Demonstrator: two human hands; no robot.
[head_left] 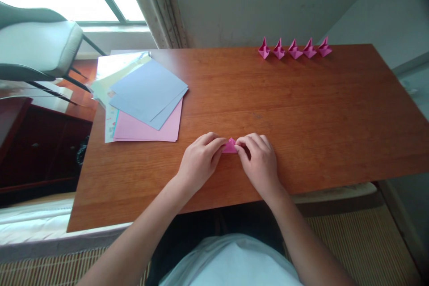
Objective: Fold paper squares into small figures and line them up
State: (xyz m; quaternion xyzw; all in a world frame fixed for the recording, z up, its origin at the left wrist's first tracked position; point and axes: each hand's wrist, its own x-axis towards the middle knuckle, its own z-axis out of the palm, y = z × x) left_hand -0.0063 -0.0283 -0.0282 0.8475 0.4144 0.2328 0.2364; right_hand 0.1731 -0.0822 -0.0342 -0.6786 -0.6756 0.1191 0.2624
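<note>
A small folded piece of pink paper point(229, 146) lies on the wooden table point(301, 111) near its front edge. My left hand point(200, 158) pinches its left side with curled fingers. My right hand point(258, 158) pinches its right side the same way. Most of the paper is hidden between my fingertips; only a small pink triangle shows. Both hands rest on the table top.
Several finished pink origami pieces point(295, 48) stand in a row at the back right of the table. A stack of blue, pink and patterned paper sheets point(144, 100) lies at the left. A grey chair point(36, 42) stands beyond the table's left end.
</note>
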